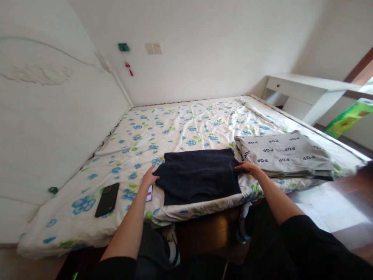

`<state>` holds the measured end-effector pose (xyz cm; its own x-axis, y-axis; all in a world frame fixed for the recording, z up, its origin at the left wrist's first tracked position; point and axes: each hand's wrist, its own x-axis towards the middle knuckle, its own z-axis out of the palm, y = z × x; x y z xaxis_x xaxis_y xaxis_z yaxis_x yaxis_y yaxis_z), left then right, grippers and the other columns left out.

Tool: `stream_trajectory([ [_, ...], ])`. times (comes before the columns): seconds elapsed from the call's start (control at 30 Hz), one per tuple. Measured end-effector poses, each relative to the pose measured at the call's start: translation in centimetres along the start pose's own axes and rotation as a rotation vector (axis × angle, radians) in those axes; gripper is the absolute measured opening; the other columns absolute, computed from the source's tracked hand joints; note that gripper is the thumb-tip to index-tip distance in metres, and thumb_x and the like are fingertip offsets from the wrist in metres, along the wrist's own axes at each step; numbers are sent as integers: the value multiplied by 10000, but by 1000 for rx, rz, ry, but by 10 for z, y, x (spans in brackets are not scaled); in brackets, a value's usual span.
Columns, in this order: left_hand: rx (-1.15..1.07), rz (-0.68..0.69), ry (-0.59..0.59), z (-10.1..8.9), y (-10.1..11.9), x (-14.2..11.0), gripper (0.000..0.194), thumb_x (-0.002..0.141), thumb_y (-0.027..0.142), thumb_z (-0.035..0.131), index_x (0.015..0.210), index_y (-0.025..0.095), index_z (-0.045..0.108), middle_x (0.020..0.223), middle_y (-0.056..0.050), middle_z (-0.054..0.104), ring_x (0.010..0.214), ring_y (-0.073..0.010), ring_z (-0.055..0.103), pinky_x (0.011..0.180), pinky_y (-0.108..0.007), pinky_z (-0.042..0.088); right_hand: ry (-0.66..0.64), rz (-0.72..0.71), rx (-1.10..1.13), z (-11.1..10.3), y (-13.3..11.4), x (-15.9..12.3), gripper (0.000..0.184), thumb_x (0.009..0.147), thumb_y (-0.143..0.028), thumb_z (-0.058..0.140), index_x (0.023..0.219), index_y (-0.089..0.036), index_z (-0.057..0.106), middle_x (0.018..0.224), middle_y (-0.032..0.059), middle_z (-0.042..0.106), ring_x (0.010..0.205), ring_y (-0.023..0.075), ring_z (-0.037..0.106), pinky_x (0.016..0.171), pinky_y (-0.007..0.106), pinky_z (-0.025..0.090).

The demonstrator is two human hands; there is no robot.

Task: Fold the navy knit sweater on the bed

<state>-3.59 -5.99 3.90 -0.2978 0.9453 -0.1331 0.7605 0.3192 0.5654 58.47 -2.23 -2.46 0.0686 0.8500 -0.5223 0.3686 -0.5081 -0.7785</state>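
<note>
A dark navy knit garment point(198, 177) lies flat on the flower-print quilt point(180, 132), folded or smoothed into a rough rectangle. My left hand point(150, 177) is at its left edge and my right hand point(247, 168) at its right edge, with the fingers of both on the cloth. Whether they grip it or only rest there, I cannot tell. A folded grey cloth printed with "POP" point(284, 153) lies just beyond my right hand. Near my left hand, a small white card with a red mark point(149, 193) is partly tucked under the navy garment's edge.
A black phone point(107, 200) lies on the quilt at the left. A white padded headboard point(49, 116) runs along the left side. A white desk point(309, 93) stands past the far right corner of the bed, and my knees and shoes show below the bed edge.
</note>
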Motion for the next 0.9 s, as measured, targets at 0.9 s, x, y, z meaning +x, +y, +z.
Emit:
stream_trajectory([
  [0.9, 243, 572, -578, 73, 41, -128, 414, 799, 320, 762, 1167, 270, 947, 1087, -67, 876, 1033, -280, 802, 957, -341, 589, -503, -684, -468, 103, 8, -95, 139, 790, -132, 942, 876, -241, 946, 754, -26, 821, 693, 160, 721, 663, 221, 481],
])
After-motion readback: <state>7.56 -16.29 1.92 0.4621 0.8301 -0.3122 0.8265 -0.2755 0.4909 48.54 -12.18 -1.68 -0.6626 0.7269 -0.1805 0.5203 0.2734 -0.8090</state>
